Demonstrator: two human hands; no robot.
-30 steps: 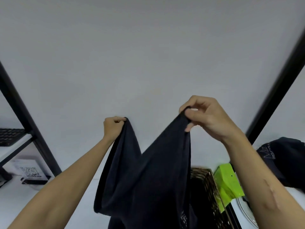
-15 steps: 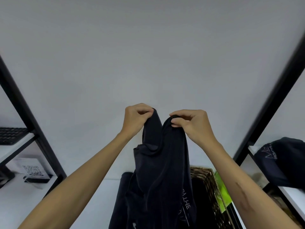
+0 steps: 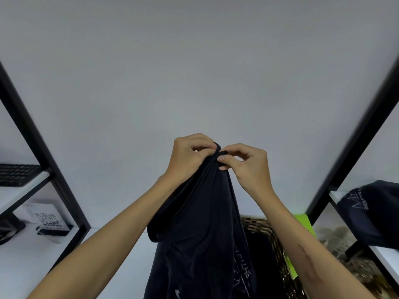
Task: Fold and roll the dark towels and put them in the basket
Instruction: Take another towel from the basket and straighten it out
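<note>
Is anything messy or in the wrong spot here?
Mostly no. One dark towel sits bunched, not rolled, on the right shelf, its edge hanging over. Both hands pinch another towel beside the basket.

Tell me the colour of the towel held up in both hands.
Dark navy, almost black, with white lettering low down on the towel; head view.

1. The white flat bench (image 3: 121, 264) carries a dark woven wicker basket (image 3: 278, 251) and a QR-code card in a clear stand (image 3: 48, 223).
2. A bright green packet (image 3: 304, 225) lies just beside the basket.
3. The white left shelf (image 3: 26, 190) holds a black keyboard (image 3: 17, 174).
4. The white right shelf (image 3: 386, 257) holds a folded dark towel (image 3: 371, 212) with white lettering.
</note>
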